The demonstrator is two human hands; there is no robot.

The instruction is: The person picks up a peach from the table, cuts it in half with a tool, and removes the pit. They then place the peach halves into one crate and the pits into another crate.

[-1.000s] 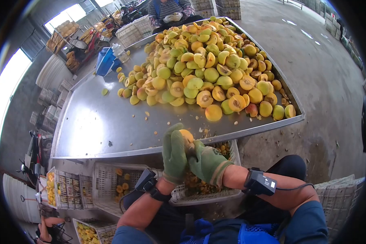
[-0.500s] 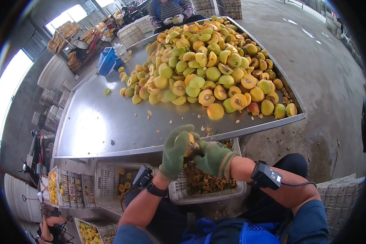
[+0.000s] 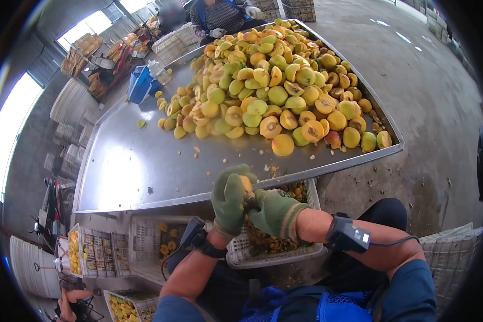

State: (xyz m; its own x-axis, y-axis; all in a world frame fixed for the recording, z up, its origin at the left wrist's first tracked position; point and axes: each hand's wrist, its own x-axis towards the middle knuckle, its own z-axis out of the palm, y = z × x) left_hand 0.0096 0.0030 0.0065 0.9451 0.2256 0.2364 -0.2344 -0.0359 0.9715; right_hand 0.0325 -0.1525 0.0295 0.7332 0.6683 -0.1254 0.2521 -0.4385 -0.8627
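My left hand (image 3: 228, 199), in a green knitted glove, is closed around a yellow-orange peach half (image 3: 247, 184). Pressed up against it is my right hand (image 3: 276, 213), gloved alike, with fingers curled round something dark and small that the glove mostly hides. Both hands are just off the near edge of a metal table (image 3: 172, 169). Beneath them stands a white plastic crate (image 3: 273, 262) with fruit scraps in it. Beyond, a large heap of halved peaches (image 3: 268, 91) covers much of the tabletop.
Across the table sits a person in a checked sleeve, with gloved hands (image 3: 218, 33). A blue basket (image 3: 140, 86) and a clear plastic bottle (image 3: 158, 71) stand at the left edge. Another crate (image 3: 145, 263) with peach halves is at my left. Small bits litter the metal.
My hands stay together, shifting slightly left, and the dark piece between them shows less. The other person's hands have parted, one moving right to the far edge of the heap.
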